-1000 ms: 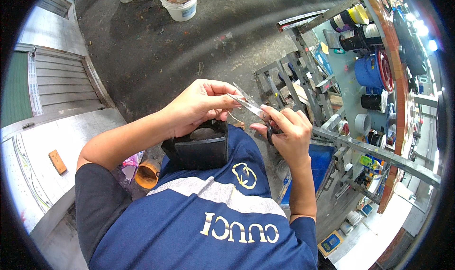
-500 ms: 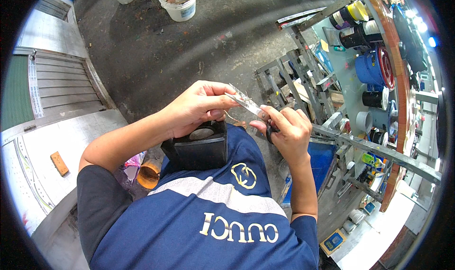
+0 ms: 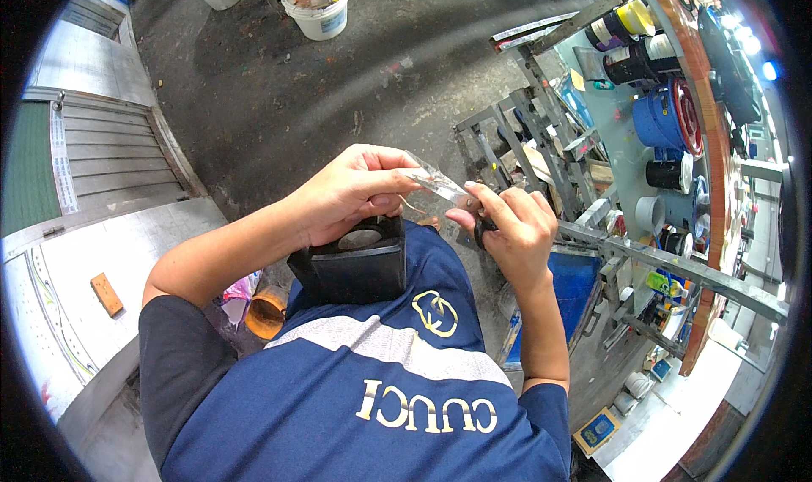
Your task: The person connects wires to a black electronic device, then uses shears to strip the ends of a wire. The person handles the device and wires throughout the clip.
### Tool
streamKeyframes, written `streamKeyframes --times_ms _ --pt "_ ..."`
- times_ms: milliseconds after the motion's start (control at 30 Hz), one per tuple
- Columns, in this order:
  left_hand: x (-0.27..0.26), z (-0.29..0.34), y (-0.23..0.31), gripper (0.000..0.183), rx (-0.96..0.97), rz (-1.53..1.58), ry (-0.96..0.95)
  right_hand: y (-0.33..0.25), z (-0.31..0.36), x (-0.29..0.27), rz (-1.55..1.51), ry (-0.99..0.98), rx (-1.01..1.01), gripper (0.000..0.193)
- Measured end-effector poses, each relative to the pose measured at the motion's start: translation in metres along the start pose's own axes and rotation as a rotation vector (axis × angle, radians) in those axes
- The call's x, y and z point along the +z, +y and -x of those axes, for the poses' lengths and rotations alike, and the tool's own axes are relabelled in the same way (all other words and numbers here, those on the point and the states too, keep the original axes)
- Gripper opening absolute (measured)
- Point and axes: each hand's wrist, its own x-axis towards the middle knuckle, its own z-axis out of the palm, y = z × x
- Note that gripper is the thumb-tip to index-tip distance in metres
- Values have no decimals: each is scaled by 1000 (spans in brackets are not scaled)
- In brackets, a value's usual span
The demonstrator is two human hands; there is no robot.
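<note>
My right hand is closed round the black handles of a pair of scissors. Their silver blades point left and lie nearly together, with the tips at the fingers of my left hand. The left thumb and fingers pinch a thin, pale string, of which a short curved piece shows below them. Just under the left hand, against my body, is a black case-like object with a rounded opening on top. Whether that hand touches it, I cannot tell.
White buckets stand on the dark floor ahead. On the right, a metal rack and a shelf hold cans and a blue bucket. An orange-brown block lies on the white surface to the left. A blue tray sits beyond my right forearm.
The scissor blades, apart before, have come nearly together by the left fingertips. Both hands stay almost in the same place.
</note>
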Motion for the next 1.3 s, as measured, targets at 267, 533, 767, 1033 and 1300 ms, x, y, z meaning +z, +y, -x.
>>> streamKeyframes --times_ms 267,533,767,1033,1300 --pt "1 0 0 19 28 3 26 -3 0 0 -26 3 24 46" --pt "0 2 2 20 15 -39 69 -6 1 -9 35 -21 17 46" --pt "2 3 2 15 27 -52 55 -12 11 0 -36 -17 53 41" --pt "2 3 1 14 17 -65 12 -32 23 8 -732 -213 324 37" --pt "-3 -4 -5 15 3 0 -3 -30 26 5 -1276 -544 730 36"
